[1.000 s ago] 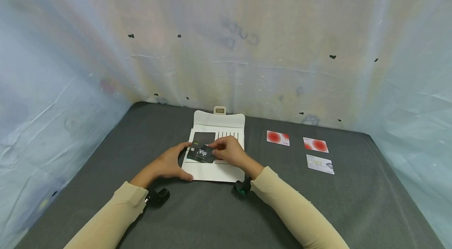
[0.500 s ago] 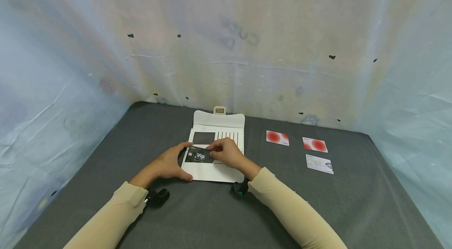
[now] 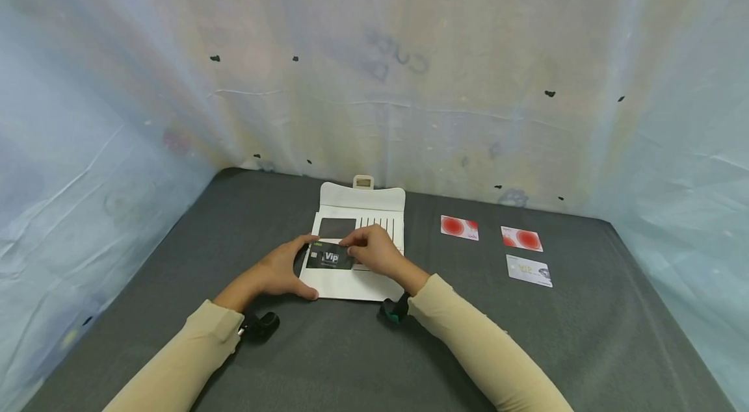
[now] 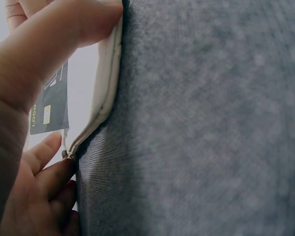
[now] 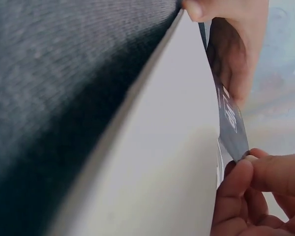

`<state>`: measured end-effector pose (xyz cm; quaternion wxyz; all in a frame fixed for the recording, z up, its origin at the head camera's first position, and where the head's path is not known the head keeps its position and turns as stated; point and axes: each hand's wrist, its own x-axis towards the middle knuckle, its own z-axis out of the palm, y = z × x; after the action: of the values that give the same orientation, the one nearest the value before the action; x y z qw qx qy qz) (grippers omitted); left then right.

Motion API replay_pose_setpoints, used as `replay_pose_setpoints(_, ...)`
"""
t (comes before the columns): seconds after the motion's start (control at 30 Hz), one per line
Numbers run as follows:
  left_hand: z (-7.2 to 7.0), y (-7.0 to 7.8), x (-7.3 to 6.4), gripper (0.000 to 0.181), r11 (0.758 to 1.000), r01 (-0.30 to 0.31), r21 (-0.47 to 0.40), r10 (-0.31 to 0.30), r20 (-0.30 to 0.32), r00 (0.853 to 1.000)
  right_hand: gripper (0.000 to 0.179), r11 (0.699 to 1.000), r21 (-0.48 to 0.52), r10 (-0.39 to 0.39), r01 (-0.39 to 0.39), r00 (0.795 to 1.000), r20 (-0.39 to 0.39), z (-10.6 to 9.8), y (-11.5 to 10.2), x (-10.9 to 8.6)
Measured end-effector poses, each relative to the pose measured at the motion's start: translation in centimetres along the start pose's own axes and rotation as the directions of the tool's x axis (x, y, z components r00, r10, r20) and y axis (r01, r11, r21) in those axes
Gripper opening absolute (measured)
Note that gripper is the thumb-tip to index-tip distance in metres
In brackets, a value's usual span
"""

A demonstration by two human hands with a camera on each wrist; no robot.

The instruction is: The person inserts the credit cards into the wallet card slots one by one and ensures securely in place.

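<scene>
A white wallet (image 3: 345, 284) lies unfolded on the dark cloth, its flap with the clasp turned to the far side. Over its middle is a black "Vip" card (image 3: 322, 257), lying crosswise. My right hand (image 3: 381, 252) pinches this card by its right end between thumb and fingers, as the right wrist view also shows at the fingertips (image 5: 250, 164). My left hand (image 3: 282, 270) holds the wallet at its left, thumb on the near edge and fingers along the zipped side (image 4: 71, 153). One fingertip touches the card's left end in the left wrist view.
Two red-and-white cards (image 3: 459, 227) (image 3: 522, 238) and a silver-white card (image 3: 529, 270) lie on the cloth to the right. Card slots (image 3: 374, 223) and a dark window (image 3: 337, 228) show in the wallet. Plastic sheeting (image 3: 374, 93) hangs behind and at both sides.
The black card has gone from tilted to level and slid slightly left over the wallet, my right hand moving with it. My left hand has stayed at the wallet's left side.
</scene>
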<state>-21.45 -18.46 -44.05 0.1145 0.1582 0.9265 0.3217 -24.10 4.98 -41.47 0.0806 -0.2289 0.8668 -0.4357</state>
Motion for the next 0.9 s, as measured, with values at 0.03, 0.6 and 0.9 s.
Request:
replay_pose_setpoints(0.03,-0.02,0.04,-0.02,0.114,1.000,0.000,-0.002,0.000,0.001,1.000,0.017,1.000,0.005,0.005,-0.005,1.000,0.001,-0.02,-0.06,0.02)
replay_pose_setpoints(0.6,-0.18,0.30,-0.03,0.114,1.000,0.006,0.003,-0.006,-0.002,1.000,0.019,0.999,0.021,0.032,-0.033,0.999,0.026,0.02,-0.09,0.51)
replay_pose_setpoints(0.9,-0.06,0.13,0.06,0.113,1.000,0.026,-0.009,-0.026,0.008,1.000,0.020,0.999,0.037,0.032,-0.034,0.999,0.039,0.04,-0.13,0.57)
